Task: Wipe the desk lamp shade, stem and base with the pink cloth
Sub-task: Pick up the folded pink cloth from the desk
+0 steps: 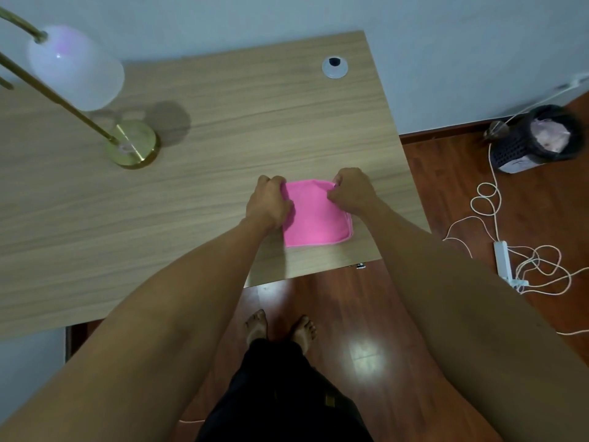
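Observation:
A pink cloth lies flat near the right front corner of the wooden desk. My left hand pinches its far left corner and my right hand pinches its far right corner. The desk lamp stands at the desk's left: a white frosted shade, a slanted brass stem and a round brass base. Both hands are well to the right of the lamp.
A round cable grommet sits at the desk's far right. On the wooden floor to the right are a dark bin, a white power strip and looped white cables. My bare feet stand below the desk's front edge.

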`<state>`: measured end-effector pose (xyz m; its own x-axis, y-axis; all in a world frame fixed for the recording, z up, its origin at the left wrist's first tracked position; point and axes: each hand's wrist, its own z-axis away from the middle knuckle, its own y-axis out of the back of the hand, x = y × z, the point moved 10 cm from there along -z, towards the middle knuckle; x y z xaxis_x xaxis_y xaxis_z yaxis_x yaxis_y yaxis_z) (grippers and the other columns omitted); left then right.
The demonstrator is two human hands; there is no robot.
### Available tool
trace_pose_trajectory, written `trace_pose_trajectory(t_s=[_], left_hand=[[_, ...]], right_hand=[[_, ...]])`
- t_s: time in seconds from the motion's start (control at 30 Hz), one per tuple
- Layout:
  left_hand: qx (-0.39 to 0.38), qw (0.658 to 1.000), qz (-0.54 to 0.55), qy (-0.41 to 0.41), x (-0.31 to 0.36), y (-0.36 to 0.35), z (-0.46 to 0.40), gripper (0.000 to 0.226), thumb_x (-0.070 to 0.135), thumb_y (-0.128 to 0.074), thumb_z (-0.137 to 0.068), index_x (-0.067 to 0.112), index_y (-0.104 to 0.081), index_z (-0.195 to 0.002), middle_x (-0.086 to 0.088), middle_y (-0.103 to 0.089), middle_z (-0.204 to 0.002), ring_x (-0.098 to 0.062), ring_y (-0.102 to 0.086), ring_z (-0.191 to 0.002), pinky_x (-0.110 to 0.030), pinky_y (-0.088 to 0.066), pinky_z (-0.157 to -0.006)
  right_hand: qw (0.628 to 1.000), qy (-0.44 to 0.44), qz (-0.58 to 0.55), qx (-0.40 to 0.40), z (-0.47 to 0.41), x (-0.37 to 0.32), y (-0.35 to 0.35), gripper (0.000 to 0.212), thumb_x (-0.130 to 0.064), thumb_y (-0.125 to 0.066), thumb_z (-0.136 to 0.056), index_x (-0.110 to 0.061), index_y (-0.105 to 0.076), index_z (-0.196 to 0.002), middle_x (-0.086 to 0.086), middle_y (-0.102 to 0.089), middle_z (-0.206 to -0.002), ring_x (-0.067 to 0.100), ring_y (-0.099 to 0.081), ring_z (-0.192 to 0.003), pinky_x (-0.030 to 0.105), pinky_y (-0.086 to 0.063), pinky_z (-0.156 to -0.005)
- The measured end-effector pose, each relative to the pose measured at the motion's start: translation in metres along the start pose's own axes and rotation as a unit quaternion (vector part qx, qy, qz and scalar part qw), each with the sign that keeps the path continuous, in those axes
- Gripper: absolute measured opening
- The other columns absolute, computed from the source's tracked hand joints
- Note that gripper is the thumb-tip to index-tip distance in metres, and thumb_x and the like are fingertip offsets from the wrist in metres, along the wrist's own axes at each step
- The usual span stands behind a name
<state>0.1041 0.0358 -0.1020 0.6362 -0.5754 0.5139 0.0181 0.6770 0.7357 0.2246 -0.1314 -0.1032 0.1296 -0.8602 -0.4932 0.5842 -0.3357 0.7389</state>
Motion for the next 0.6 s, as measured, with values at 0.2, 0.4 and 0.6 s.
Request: trace_pose_trajectory(t_s=[0.2, 0.4, 0.6], left_hand=[[0.003, 0.997, 0.065, 0.031, -0.001, 0.006, 0.004, 0.042, 0.017, -0.071, -0.085, 0.013, -0.063, -0.126, -0.01, -0.062, -0.118, -0.028, -0.066, -0.101, -0.038, -0.056, -0.09], [-0.056, 0.928, 0.342, 0.135, -0.006, 0.011, 0.024, 0.021, 0.022, -0.068, -0.08, 0.001, -0.065, -0.081, -0.011, -0.063, -0.076, -0.027, -0.059, -0.068, -0.029, -0.049, -0.058], [-0.035, 0.869, 0.476, 0.134, -0.003, 0.058, 0.037, 0.01, 0.014, -0.055, -0.092, 0.01, -0.063, -0.097, -0.008, -0.063, -0.091, -0.027, -0.057, -0.083, -0.033, -0.048, -0.07]], right_hand=[[0.975, 0.045, -0.207, -0.066, 0.026, -0.034, -0.005, 0.015, -0.018, -0.059, -0.075, -0.018, -0.046, -0.066, -0.001, -0.044, -0.068, 0.017, -0.04, -0.065, 0.029, -0.031, -0.059], [0.919, 0.0, -0.377, -0.117, 0.05, -0.06, 0.008, 0.02, -0.015, -0.051, -0.078, -0.025, -0.041, -0.064, -0.007, -0.038, -0.056, 0.013, -0.038, -0.053, 0.03, -0.026, -0.057], [0.868, -0.03, -0.458, -0.191, 0.065, -0.099, 0.024, 0.008, -0.02, -0.058, -0.086, -0.013, -0.054, -0.088, 0.004, -0.057, -0.073, 0.024, -0.058, -0.07, 0.034, -0.044, -0.064]])
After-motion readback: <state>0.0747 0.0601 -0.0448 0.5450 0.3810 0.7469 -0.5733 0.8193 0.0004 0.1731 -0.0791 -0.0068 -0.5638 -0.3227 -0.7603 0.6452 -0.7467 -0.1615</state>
